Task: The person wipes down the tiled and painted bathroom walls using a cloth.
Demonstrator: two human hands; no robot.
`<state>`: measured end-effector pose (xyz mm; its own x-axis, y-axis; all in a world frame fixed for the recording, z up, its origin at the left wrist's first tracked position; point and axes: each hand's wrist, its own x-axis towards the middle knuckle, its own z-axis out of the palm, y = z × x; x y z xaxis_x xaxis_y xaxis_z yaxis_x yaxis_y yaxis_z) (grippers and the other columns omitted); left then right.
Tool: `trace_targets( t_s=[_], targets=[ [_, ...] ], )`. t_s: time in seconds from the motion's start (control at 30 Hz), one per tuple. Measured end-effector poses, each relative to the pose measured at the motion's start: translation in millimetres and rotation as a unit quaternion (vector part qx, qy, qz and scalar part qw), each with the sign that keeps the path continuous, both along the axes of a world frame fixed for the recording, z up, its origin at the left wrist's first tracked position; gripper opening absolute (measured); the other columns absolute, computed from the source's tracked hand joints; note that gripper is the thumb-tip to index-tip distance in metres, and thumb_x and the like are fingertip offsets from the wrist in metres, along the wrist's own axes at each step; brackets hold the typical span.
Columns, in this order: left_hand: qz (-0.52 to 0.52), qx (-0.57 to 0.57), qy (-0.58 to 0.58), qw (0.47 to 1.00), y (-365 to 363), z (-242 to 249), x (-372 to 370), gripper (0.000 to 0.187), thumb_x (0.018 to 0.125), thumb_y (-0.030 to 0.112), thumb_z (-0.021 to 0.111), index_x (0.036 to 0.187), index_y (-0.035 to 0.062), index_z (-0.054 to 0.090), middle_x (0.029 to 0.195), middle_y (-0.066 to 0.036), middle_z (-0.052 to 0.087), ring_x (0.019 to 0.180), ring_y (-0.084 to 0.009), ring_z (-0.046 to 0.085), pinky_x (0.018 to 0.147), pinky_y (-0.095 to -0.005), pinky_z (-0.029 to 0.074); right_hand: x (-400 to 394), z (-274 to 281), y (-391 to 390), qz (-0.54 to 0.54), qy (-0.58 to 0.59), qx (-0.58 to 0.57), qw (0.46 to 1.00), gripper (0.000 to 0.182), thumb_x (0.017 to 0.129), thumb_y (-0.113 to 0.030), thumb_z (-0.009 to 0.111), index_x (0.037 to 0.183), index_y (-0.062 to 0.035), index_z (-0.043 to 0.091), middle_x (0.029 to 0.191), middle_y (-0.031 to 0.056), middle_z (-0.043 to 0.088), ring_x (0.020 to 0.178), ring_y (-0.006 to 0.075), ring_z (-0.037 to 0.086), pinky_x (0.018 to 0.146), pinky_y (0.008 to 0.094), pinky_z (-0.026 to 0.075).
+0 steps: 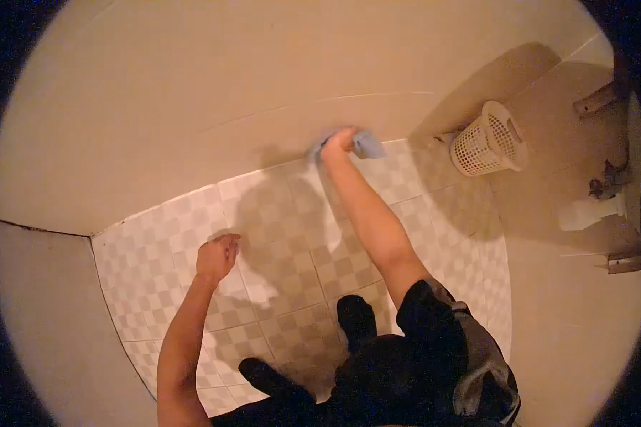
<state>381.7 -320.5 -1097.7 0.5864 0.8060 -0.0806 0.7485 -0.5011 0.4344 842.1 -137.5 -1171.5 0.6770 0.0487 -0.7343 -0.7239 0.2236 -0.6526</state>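
My right hand (339,142) is closed on a blue cloth (368,144) and reaches to the foot of the beige wall (278,64), just above the tiled floor. Part of the cloth sticks out to the right of the hand, and some shows at its left against the wall. My left hand (219,255) hangs over the checkered floor (171,249), with its fingers curled and nothing visible in them.
A white perforated basket (477,147) stands by the wall at the right. Metal brackets (625,264) and a white fixture (587,213) are on the right wall. My dark-covered feet (356,318) are on the floor below.
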Motion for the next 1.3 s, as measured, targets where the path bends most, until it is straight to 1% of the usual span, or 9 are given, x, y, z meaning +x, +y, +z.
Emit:
trace_targets(
  t_s=[0.1,0.27,0.5,0.6,0.73,1.0,1.13,1.23,1.3],
  targets=[
    [0.005,-0.027,-0.028,0.999,-7,-7,0,0.023,0.091,0.020,0.054,0.108,0.0155,0.069,0.090,-0.014,0.071,0.077,-0.0328,0.068,0.072,-0.0459,0.055,22,36,-4,-0.127,0.094,-0.124,0.980,0.082,0.099,-0.060,0.038,0.150,0.0026,0.026,0.154,0.0140,0.035,0.138,0.0272,0.038,0.112,0.0390,0.032],
    [-0.012,-0.020,0.007,1.000,-13,-6,13,0.023,0.091,0.022,0.053,0.108,0.0166,0.069,0.095,-0.014,0.071,0.081,-0.0336,0.068,0.074,-0.0454,0.055,-103,115,-79,0.147,-0.458,0.031,0.876,0.074,0.104,-0.049,0.037,0.148,0.0096,0.026,0.156,0.0259,0.028,0.142,0.0348,0.030,0.119,0.0390,0.021],
    [-0.045,-0.038,-0.055,0.997,-3,-6,27,0.024,0.089,0.016,0.054,0.108,0.0138,0.069,0.096,-0.010,0.072,0.084,-0.0315,0.069,0.078,-0.0428,0.056,-117,119,-100,0.271,-0.262,0.053,0.925,0.079,0.102,-0.053,0.040,0.147,0.0104,0.028,0.154,0.0270,0.030,0.142,0.0344,0.031,0.119,0.0387,0.022],
    [-0.031,-0.057,-0.039,0.997,1,2,32,0.026,0.089,0.015,0.053,0.109,0.0128,0.069,0.097,-0.010,0.072,0.086,-0.0311,0.069,0.079,-0.0421,0.056,-65,40,-76,0.115,-0.231,0.256,0.932,0.087,0.098,-0.060,0.041,0.150,0.0075,0.025,0.153,0.0231,0.035,0.139,0.0323,0.037,0.116,0.0402,0.029],
    [-0.032,-0.064,-0.029,0.997,2,-3,29,0.027,0.088,0.016,0.053,0.110,0.0134,0.069,0.098,-0.010,0.072,0.087,-0.0313,0.069,0.078,-0.0413,0.055,117,-133,-18,0.013,-0.206,0.120,0.971,0.078,0.097,-0.057,0.042,0.152,-0.0040,0.027,0.151,0.0118,0.040,0.132,0.0290,0.043,0.113,0.0404,0.034],
    [-0.027,-0.055,-0.030,0.998,3,-6,20,0.027,0.088,0.017,0.054,0.110,0.0147,0.069,0.100,-0.010,0.072,0.086,-0.0303,0.068,0.077,-0.0400,0.056,63,142,-61,-0.061,-0.385,0.139,0.910,0.077,0.101,-0.053,0.040,0.147,0.0070,0.028,0.155,0.0228,0.031,0.138,0.0354,0.036,0.116,0.0370,0.027],
    [-0.038,-0.047,-0.037,0.997,5,0,20,0.026,0.088,0.017,0.055,0.109,0.0148,0.069,0.099,-0.010,0.072,0.085,-0.0297,0.069,0.077,-0.0399,0.056,-1,160,-73,0.061,-0.470,0.018,0.880,0.073,0.103,-0.045,0.040,0.147,0.0108,0.025,0.157,0.0273,0.024,0.143,0.0361,0.028,0.119,0.0392,0.019],
    [-0.039,-0.071,-0.060,0.995,8,2,18,0.025,0.088,0.016,0.055,0.108,0.0143,0.069,0.099,-0.010,0.072,0.084,-0.0297,0.069,0.077,-0.0398,0.056,-26,104,-72,0.168,-0.601,0.000,0.782,0.069,0.105,-0.039,0.037,0.149,0.0107,0.019,0.159,0.0270,0.017,0.147,0.0363,0.021,0.120,0.0402,0.014],
    [-0.037,-0.068,-0.046,0.996,6,7,22,0.024,0.089,0.016,0.054,0.107,0.0137,0.069,0.099,-0.010,0.072,0.083,-0.0295,0.069,0.077,-0.0399,0.056,-28,36,-66,0.211,-0.782,-0.046,0.585,0.068,0.106,-0.039,0.034,0.150,0.0103,0.019,0.160,0.0262,0.014,0.148,0.0362,0.018,0.121,0.0411,0.012]
  ],
)
